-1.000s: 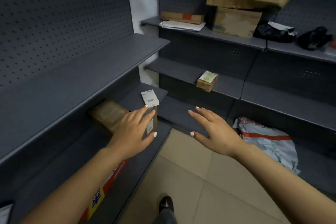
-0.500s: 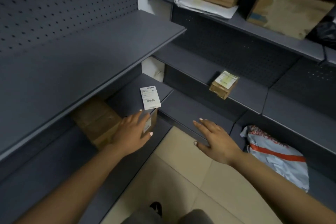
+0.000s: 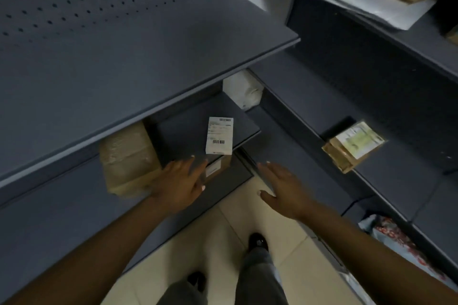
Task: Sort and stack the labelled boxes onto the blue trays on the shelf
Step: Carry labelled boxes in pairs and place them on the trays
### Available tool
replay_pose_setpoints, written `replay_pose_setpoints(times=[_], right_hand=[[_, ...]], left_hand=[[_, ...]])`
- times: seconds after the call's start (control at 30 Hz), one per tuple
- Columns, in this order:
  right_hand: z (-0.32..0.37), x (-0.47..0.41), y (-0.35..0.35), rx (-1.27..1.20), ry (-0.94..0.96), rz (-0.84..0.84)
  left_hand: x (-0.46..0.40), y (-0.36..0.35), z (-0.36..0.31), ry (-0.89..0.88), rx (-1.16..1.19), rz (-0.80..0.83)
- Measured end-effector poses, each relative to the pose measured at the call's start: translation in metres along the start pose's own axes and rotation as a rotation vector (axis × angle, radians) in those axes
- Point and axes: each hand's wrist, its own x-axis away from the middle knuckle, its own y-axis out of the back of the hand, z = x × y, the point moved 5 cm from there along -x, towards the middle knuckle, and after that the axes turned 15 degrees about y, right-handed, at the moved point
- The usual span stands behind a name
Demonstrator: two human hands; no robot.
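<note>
A small brown box with a white barcode label [image 3: 219, 138] stands on the lower left shelf [image 3: 193, 205]. My left hand [image 3: 181, 183] lies flat against its left side, fingers straight. To the left of that hand, under the shelf above, sits a tape-wrapped brown box [image 3: 128, 156]. My right hand [image 3: 282, 188] hovers open over the floor, to the right of the small box and apart from it. Another labelled cardboard parcel [image 3: 352, 146] lies on the right-hand shelf. No blue tray shows.
Dark grey shelving with pegboard backs lines both sides; the wide left shelf [image 3: 124, 62] juts over the boxes. White envelopes [image 3: 366, 0] and brown boxes sit top right. A printed plastic mail bag [image 3: 401, 242] lies low right. My shoes stand on beige floor tiles [image 3: 223, 238].
The view has tilted down and moved closer to the shelves. Both hands keep about the same poses, the left one still against the small labelled box.
</note>
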Motion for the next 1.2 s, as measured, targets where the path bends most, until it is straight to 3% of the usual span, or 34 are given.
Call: replay_pose_setpoints(times=[0.3,0.47,0.7,1.0,1.2], right_hand=[[-0.11,-0.07,0.007,-0.014,0.168,0.129],[-0.14,-0.121,-0.031,-0.007,0.177,0.167],[-0.153,-0.206,-0.1,0.041,0.229,0.124],[-0.162,-0.264,-0.154,0.086,0.293,-0.074],[-0.147,-0.251,-0.152,-0.099,0.26,0.059]], left_hand=[[-0.071,-0.035,-0.034,0.236,0.168,0.008],[-0.111,-0.063,-0.041,0.306,0.165,0.019],[-0.176,-0.123,-0.03,0.423,0.14,0.072],[-0.226,-0.176,-0.012,0.494,0.266,-0.032],[-0.196,-0.167,-0.037,0.502,0.321,-0.135]])
